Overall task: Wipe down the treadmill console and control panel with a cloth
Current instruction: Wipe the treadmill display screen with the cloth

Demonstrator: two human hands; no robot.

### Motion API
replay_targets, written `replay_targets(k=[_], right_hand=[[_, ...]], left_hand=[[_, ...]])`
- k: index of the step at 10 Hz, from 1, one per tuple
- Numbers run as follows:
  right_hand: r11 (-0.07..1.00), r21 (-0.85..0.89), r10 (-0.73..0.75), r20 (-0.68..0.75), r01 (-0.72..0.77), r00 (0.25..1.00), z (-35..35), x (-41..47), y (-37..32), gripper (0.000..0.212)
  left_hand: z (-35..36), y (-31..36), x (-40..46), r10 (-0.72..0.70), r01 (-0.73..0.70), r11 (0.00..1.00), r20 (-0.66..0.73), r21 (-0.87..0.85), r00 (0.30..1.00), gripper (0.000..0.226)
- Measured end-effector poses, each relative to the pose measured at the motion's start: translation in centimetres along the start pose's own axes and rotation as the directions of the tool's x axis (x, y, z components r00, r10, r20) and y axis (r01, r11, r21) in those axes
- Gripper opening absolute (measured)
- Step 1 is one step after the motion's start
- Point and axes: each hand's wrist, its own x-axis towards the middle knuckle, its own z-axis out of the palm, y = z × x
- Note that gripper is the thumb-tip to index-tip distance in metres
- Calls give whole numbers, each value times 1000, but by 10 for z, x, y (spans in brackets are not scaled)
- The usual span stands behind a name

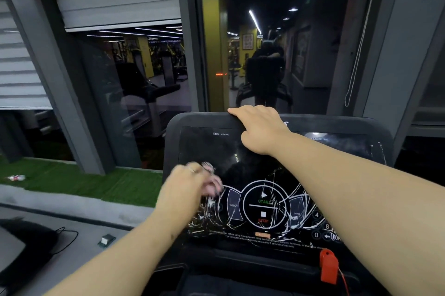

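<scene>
Starting at nine o'clock, your left hand (192,189) is blurring across the left side of the control panel (262,199), fingers curled round a small pale wad that looks like the cloth (212,175); the blur makes it too smeared to say how tight your hold is or how much cloth you are holding. Toward the centre, the START and STOP circle (263,206) is sitting just beside your knuckles, at three o'clock from them. Up at twelve o'clock your right hand (257,127) is resting on the top edge of the console (192,118), fingers hooked over the rim, bracing and holding nothing else. Down at five o'clock the red safety clip (328,265) is hanging with its cord.

The risk is in your sweep: pressing hard while you are moving rightward could trigger START. The cracked-looking white lines on the panel could snag the cloth. Your right forearm is crossing over the number keys.
</scene>
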Motion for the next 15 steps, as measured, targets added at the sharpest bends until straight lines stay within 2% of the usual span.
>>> replay_targets(k=[1,2,3,4,5,6,7,8,10,11,12,13,14,15], right_hand=[[1000,-7,-2,-7,2,1000,0,0,-1,77],[1000,-2,3,-5,-3,1000,-2,-1,-2,76],[1000,-13,-3,-13,3,1000,-2,-2,-2,76],[1000,-8,2,-9,-2,1000,-1,-2,-2,75],[1000,-4,4,-8,-4,1000,-1,-1,-2,76],[1000,-4,3,-18,-4,1000,0,-2,-2,76],[1000,-5,5,-17,-5,1000,0,-2,-3,76],[1000,2,9,-19,-9,1000,-1,-2,-3,76],[1000,4,8,-35,-8,999,0,-2,-3,75],[1000,-2,9,-32,-9,999,1,-2,-3,75],[1000,0,9,-34,-9,999,1,-2,-3,74],[1000,-7,9,-35,-9,999,2,-1,-2,74],[1000,-12,10,-39,-11,999,2,-1,-2,74],[1000,-7,11,-32,-11,999,1,-1,-2,74]], left_hand=[[0,-15,5,-246,245,969,-156,-28,957,20],[13,4,-29,-85,88,995,-80,40,993,20],[1,-12,-24,-51,53,997,-49,51,998,28],[-6,-26,-3,-259,267,963,-153,31,954,29],[7,-13,-23,-222,225,974,-119,8,968,26],[6,-11,-41,-104,106,993,-51,47,993,38],[-3,-26,-19,-171,175,984,-114,30,979,32],[5,-20,-19,-298,298,954,-187,-30,936,33],[6,-25,-33,-202,203,979,-85,1,976,39],[3,-18,-21,-309,308,951,-185,-38,933,39],[14,-2,-37,-337,329,941,-184,-75,923,37],[5,-6,-35,-239,233,970,-120,-66,964,33],[-10,-17,-4,-355,342,935,-194,-99,914,27],[1,-10,-13,-369,359,929,-182,-87,911,27]])
